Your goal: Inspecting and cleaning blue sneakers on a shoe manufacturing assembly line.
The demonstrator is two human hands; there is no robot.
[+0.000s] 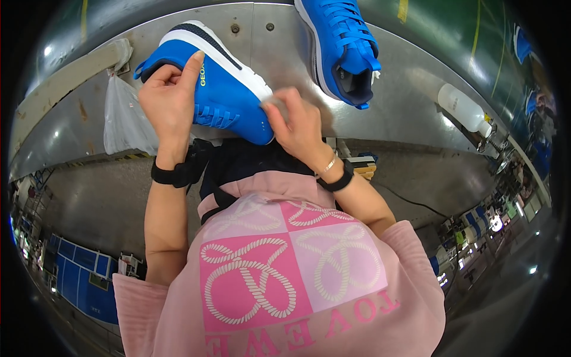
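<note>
A blue sneaker (232, 89) with a white and black sole lies tilted on its side at the near edge of the metal table, laces toward me. My left hand (169, 104) grips it at the heel end, fingers inside the collar and thumb pressed on the outer side. By the toe, my right hand (297, 125) is slightly blurred, its fingers curled together against the sole's edge. Whatever those fingertips pinch, if anything, is too small and smeared to name. A second blue sneaker (346, 50) stands upright farther right, its opening toward me.
Beneath both shoes is a metal table (410, 107) with bolts at the back. A clear plastic bag (128, 122) hangs at its left. On the right lies a white squeeze bottle (464, 108). Beyond the table's far side runs a green surface (443, 30).
</note>
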